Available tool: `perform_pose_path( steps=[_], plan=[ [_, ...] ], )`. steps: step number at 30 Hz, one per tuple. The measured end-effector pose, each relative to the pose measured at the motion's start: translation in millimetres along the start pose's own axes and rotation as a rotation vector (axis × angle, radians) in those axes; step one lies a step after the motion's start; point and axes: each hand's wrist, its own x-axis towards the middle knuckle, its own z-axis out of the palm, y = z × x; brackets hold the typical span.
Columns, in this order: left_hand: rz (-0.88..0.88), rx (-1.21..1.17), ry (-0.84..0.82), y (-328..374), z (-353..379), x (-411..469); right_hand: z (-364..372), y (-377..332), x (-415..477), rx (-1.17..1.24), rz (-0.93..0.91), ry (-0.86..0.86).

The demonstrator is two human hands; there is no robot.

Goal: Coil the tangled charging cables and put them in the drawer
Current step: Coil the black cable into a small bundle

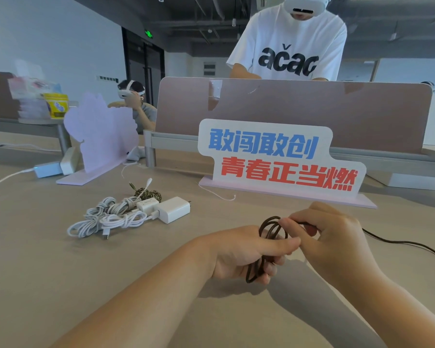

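Note:
A black cable (268,231) is looped into a small coil in my left hand (244,254), thumb pressed across the loops. My right hand (334,234) pinches the same cable at the top of the coil; its loose tail (412,244) trails right across the table and off the edge of view. A tangled bundle of white cables (111,217) lies on the table to the left, joined to two white charger plugs (172,209). A braided dark cable (148,193) sits just behind them. No drawer is in view.
A sign with blue and red characters (279,159) stands right behind my hands. A lilac cut-out stand (101,136) and a small white and blue adapter (49,169) are at the left. A desk divider (299,114) runs across the back, with a person standing behind it.

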Motion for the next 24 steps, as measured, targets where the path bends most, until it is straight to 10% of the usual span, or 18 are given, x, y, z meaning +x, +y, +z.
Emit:
perform_pose_path(
  steps=[15, 24],
  plan=[
    [-0.032, 0.296, 0.303, 1, 11, 2, 4, 7, -3, 0.094, -0.06, 0.056],
    [-0.051, 0.344, 0.046, 2, 11, -1, 4, -3, -3, 0.134, 0.039, -0.003]
  ],
)
